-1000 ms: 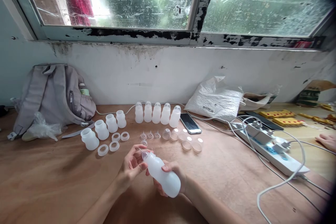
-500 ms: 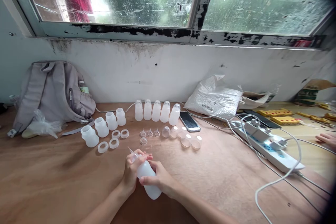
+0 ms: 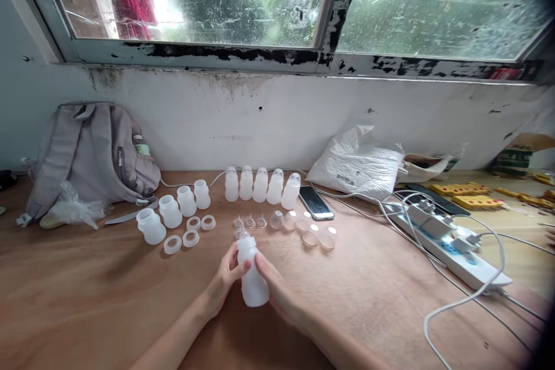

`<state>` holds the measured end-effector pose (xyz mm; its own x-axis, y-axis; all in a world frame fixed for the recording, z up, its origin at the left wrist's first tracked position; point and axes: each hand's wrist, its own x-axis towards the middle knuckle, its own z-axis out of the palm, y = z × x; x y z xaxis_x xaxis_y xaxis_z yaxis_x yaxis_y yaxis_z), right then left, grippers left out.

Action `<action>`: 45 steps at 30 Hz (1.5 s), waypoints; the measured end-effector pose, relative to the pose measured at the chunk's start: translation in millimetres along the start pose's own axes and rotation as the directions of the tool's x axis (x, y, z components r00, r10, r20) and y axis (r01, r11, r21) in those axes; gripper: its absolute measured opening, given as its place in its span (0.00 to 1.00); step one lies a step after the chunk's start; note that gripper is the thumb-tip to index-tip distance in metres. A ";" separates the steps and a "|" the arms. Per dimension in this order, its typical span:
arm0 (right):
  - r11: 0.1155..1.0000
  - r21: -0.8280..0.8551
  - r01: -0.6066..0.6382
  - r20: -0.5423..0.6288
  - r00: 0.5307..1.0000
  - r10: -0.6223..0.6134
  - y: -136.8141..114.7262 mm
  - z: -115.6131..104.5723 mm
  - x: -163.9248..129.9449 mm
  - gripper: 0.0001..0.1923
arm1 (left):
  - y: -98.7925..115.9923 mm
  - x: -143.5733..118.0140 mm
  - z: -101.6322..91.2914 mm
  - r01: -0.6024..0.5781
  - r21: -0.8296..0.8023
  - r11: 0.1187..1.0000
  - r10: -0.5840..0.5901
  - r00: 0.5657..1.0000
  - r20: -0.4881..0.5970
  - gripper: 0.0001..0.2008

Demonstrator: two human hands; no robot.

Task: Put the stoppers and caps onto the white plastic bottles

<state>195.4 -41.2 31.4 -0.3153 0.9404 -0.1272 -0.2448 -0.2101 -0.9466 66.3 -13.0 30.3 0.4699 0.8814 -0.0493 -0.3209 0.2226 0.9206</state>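
Head view: far left, a grey backpack slumps against the wall, then four open white bottle bodies stand in a slanting row with four pale rings lying just beside them. Next is the left forearm, angling up and to the right from the bottom edge, wrist fairly straight. The left hand is curled around the left side of the bottle, thumb laid across its front below the collar. So yeah, the bottle's in both hands, front and center over the table, mostly upright, top leaning slightly left, clear nipple pointing up. Can't tell if its base touches the wood. Behind it are some loose nipples and five capped bottles in a row. The right hand is closed on the bottle too, fingers pretty straight along its right side, with that forearm slanting in from the lower right. Past it lie clear domed caps, then a phone, and finally a white power strip tangled in cables.
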 end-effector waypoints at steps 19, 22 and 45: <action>0.062 -0.863 -0.501 -0.406 0.615 -0.676 -35.0 -120.8 10.3 0.13 | -1.0 3.2 -6.4 0.071 -0.054 0.996 -0.077 0.989 -0.126 0.15; 0.180 -0.906 -0.384 -0.408 0.671 -0.619 -34.4 -124.2 11.6 0.12 | 1.6 2.9 -4.9 0.066 0.001 0.998 -0.066 0.990 -0.125 0.15; 0.944 -0.195 0.266 -0.354 0.879 -0.320 -10.1 -62.1 20.2 0.15 | -3.5 11.5 -17.2 -0.085 0.465 0.881 0.129 0.990 -0.063 0.20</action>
<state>248.5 -3.4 20.0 0.1263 0.9882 0.0864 -0.1364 0.1036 -0.9852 58.7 3.5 19.9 0.3722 0.9271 0.0455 0.0594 -0.0727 0.9956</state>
